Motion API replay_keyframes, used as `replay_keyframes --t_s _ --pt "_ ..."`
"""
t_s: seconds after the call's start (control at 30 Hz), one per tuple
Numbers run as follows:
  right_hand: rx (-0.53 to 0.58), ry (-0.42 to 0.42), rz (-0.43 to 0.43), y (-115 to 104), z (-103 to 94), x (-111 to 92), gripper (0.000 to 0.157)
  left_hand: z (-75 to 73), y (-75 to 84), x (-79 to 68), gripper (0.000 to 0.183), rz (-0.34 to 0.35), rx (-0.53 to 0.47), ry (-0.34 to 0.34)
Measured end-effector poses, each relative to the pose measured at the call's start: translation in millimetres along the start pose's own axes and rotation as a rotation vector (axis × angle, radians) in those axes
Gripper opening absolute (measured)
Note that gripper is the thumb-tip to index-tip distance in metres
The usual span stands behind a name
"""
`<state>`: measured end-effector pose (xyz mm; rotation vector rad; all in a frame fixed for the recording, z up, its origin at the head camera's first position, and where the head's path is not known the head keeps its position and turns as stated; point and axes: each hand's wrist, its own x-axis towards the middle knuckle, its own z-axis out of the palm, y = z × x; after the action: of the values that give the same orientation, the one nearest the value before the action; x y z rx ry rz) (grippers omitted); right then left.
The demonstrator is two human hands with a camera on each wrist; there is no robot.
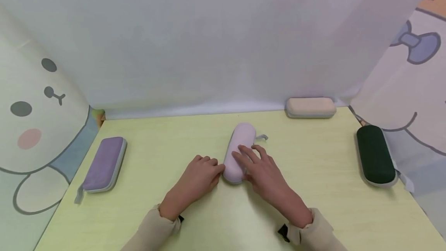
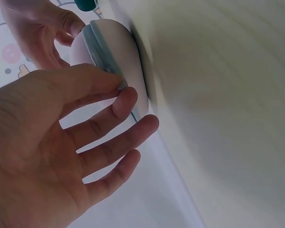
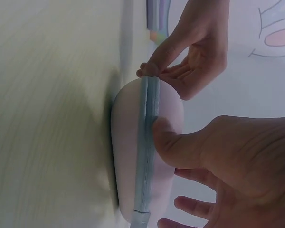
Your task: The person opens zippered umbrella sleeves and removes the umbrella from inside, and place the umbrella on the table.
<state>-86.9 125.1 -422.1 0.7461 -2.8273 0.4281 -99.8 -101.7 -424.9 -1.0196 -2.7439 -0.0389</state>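
Observation:
A pale pink zippered case (image 1: 242, 136) with rounded ends lies lengthwise on the table, its small grey strap (image 1: 263, 137) sticking out at the far right. Along its side runs a grey-blue zipper band (image 3: 143, 161), closed where it shows. My left hand (image 1: 200, 175) is at the near left end of the case; its thumb and index finger pinch the zipper pull, mostly hidden by the fingertips. My right hand (image 1: 266, 175) holds the case from the right, thumb pressed on the side by the zipper band and fingers spread over the top.
A purple case (image 1: 104, 164) lies at the left of the pale yellow table (image 1: 167, 138). At the back right is a beige case (image 1: 311, 107), and a dark green case (image 1: 375, 154) lies near the right edge. White curtain (image 1: 216, 42) hangs behind the table.

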Motion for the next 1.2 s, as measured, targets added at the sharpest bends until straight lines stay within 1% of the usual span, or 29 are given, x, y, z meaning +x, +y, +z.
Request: replay_keyframes --t_s 0.2,0.33,0.47,0.57,0.73,0.9,1.07,1.2 --pt "-0.095 0.064 0.008 -6.4 1.9 2.6 0.071 2.5 -8.6 2.3 0.005 -0.022 -0.005 -0.007" --pt "-0.115 0.088 0.025 -9.7 2.9 3.4 0.069 5.2 -14.0 5.5 0.008 -0.023 -0.018 0.011" --pt "-0.108 0.069 0.050 -10.6 4.1 4.6 0.065 7.5 -17.9 9.0 0.008 -0.015 -0.020 0.047" --pt "-0.094 0.059 0.051 -10.2 4.2 5.3 0.063 9.1 -20.4 12.2 0.009 -0.016 -0.014 0.057" --pt "-0.091 0.054 0.047 -7.2 0.9 5.5 0.055 11.5 -25.1 18.1 0.007 -0.036 -0.004 0.047" --pt "-0.085 0.028 0.045 -2.7 -3.6 4.7 0.048 13.8 -29.9 22.6 0.008 -0.053 -0.005 0.045" --pt "-0.077 0.028 0.025 0.9 -8.6 3.5 0.046 14.8 -33.7 26.8 0.008 -0.051 -0.012 0.050" --pt "-0.073 0.013 0.025 3.8 -12.3 2.5 0.048 14.7 -36.8 30.4 0.009 -0.047 -0.013 0.049"
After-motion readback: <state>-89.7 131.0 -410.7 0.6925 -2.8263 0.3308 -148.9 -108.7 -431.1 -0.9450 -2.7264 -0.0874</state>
